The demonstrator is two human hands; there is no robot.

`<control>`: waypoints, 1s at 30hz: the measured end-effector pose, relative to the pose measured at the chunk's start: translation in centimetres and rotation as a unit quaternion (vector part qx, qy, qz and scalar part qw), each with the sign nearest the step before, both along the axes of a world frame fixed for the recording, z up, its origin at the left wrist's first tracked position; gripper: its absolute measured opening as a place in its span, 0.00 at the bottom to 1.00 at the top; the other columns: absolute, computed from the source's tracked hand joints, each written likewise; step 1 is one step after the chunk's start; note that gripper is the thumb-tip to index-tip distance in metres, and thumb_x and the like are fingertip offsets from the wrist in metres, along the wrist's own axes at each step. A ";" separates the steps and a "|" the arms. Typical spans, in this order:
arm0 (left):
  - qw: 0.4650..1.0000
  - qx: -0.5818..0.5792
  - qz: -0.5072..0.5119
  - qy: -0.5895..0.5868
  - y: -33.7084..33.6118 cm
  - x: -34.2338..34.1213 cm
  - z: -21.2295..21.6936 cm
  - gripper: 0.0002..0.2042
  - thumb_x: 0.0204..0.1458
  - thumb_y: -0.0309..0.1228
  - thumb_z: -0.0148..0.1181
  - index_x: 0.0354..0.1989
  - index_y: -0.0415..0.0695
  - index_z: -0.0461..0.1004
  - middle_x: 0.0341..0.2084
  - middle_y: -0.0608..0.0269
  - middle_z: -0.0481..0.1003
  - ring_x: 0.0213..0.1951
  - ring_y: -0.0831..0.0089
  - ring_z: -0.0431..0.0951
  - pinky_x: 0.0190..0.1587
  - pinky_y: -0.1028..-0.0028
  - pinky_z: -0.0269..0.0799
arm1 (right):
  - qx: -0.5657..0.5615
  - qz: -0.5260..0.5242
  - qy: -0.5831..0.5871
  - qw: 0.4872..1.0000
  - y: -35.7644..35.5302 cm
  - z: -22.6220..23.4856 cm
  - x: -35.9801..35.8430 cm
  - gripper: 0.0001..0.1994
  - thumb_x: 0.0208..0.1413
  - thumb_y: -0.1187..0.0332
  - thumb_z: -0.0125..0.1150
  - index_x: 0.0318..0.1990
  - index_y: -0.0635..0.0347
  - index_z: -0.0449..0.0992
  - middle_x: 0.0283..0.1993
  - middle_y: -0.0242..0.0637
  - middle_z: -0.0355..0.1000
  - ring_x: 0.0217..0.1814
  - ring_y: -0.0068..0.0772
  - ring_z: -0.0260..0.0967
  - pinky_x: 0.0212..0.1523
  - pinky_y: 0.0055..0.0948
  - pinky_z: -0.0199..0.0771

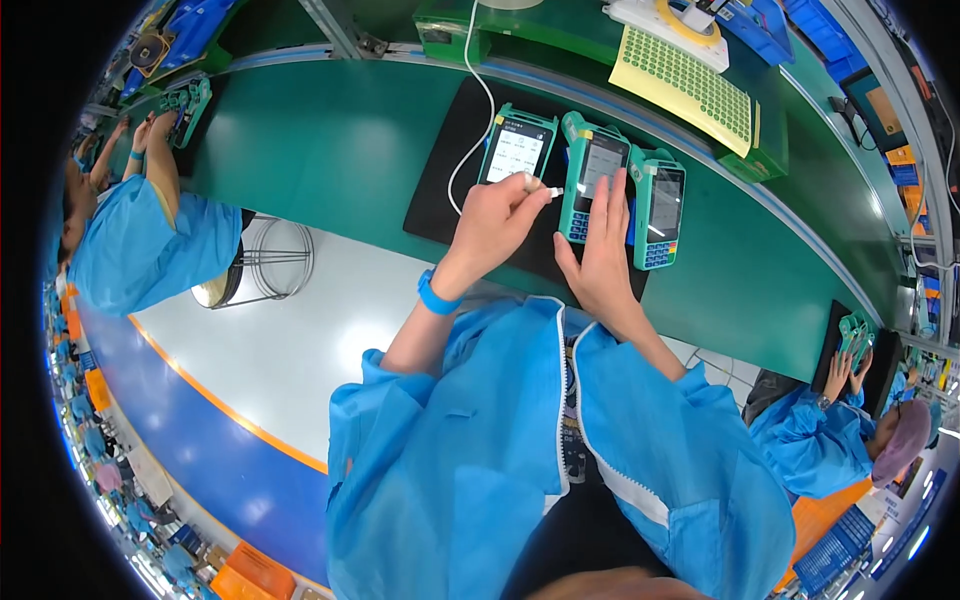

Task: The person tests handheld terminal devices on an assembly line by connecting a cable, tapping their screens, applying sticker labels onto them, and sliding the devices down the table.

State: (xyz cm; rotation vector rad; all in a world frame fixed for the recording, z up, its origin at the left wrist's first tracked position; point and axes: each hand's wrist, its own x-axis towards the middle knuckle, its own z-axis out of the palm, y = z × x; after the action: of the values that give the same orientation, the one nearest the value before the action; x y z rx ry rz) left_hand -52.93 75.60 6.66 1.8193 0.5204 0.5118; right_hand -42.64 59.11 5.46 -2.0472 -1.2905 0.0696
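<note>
Three green handheld payment terminals lie on a black mat point(428, 205) in front of me. My left hand point(492, 225) is closed, pinching a white cable plug point(555, 191) between thumb and fingers. Its tip points at the left side of the middle terminal point(579, 190); whether they touch I cannot make out. My right hand point(603, 255) rests across the middle terminal, fingers stretched over its screen and keypad, thumb at the lower left edge. The left terminal point(519, 145) has a lit white screen and is partly behind my left hand. The right terminal point(661, 215) has a darker screen.
From above, the white cable point(470, 65) runs down beside the left terminal. A yellow sheet of green round stickers point(685, 85) lies on a green raised shelf point(765, 155) at the back right. Co-workers sit at the green bench point(320, 140) on both sides; a stool point(270, 265) stands left.
</note>
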 end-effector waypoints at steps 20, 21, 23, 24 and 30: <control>0.974 -0.014 -0.189 0.125 2.7 1.9 2.8 0.12 0.64 0.32 0.61 0.30 0.37 0.77 0.12 0.67 0.69 0.15 0.81 0.67 0.20 0.74 0.60 | -0.026 -0.011 -0.059 0.998 -1.1 -0.3 -0.6 0.48 0.56 0.64 0.71 0.77 0.69 0.47 0.81 0.68 0.37 0.76 0.76 0.50 0.67 0.53 0.70; 0.973 -0.012 -0.193 0.127 2.9 1.9 3.0 0.12 0.64 0.32 0.61 0.30 0.37 0.77 0.12 0.67 0.69 0.15 0.81 0.67 0.20 0.74 0.60 | -0.025 -0.014 -0.073 0.997 -1.0 -0.1 -0.6 0.48 0.55 0.64 0.72 0.77 0.69 0.48 0.80 0.68 0.38 0.75 0.75 0.51 0.65 0.52 0.73; 0.968 -0.034 -0.196 0.153 3.2 2.1 3.4 0.12 0.62 0.32 0.63 0.31 0.35 0.79 0.16 0.59 0.76 0.17 0.74 0.74 0.22 0.71 0.67 | -0.025 -0.017 -0.064 0.997 -0.9 0.2 -0.6 0.48 0.54 0.64 0.72 0.77 0.69 0.49 0.80 0.67 0.39 0.75 0.75 0.52 0.64 0.52 0.74; 0.967 -0.032 -0.199 0.155 3.2 2.1 3.6 0.12 0.62 0.32 0.63 0.31 0.35 0.79 0.16 0.59 0.76 0.17 0.74 0.74 0.22 0.71 0.67 | -0.028 -0.016 -0.058 0.998 -0.8 0.3 -0.5 0.48 0.54 0.65 0.72 0.77 0.69 0.49 0.80 0.67 0.40 0.75 0.74 0.53 0.64 0.51 0.75; 0.961 -0.009 -0.205 0.183 3.1 2.5 4.0 0.11 0.62 0.32 0.62 0.31 0.35 0.79 0.15 0.59 0.75 0.17 0.73 0.74 0.22 0.71 0.67 | -0.026 -0.023 -0.072 0.997 -0.7 0.5 -0.6 0.48 0.52 0.65 0.74 0.76 0.70 0.51 0.79 0.68 0.42 0.73 0.74 0.55 0.60 0.50 0.78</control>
State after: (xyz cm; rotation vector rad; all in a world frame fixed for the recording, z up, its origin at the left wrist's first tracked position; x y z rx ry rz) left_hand -50.43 78.72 10.69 1.9464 0.3734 -0.1157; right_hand -43.28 58.42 5.94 -2.1586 -1.3402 -0.0684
